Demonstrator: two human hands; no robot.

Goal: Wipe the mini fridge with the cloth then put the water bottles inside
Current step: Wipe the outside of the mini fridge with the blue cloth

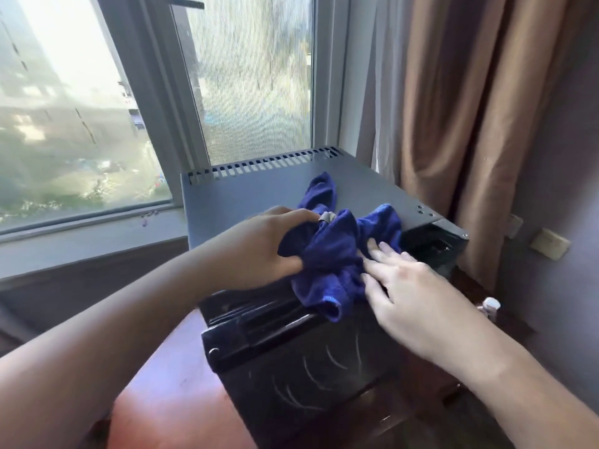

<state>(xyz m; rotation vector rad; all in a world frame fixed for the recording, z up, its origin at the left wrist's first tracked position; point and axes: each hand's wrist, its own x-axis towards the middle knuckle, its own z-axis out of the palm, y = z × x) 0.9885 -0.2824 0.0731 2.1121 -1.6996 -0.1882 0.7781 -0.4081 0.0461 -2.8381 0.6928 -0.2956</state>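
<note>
A dark grey mini fridge [246,196] stands in front of the window, its flat top facing me and its black door closed below. A crumpled blue cloth [337,251] lies on the front part of the top and hangs a little over the front edge. My left hand [259,251] grips the cloth's left side in a fist. My right hand [408,286] rests with fingers spread flat on the cloth's right side. A water bottle's white cap [491,304] peeks out low at the right of the fridge; the bottle's body is mostly hidden.
The fridge sits on a reddish wooden table [175,393]. A window [129,92] and sill are behind it, brown curtains [479,124] hang at the right, and a wall socket [549,244] is on the purple wall.
</note>
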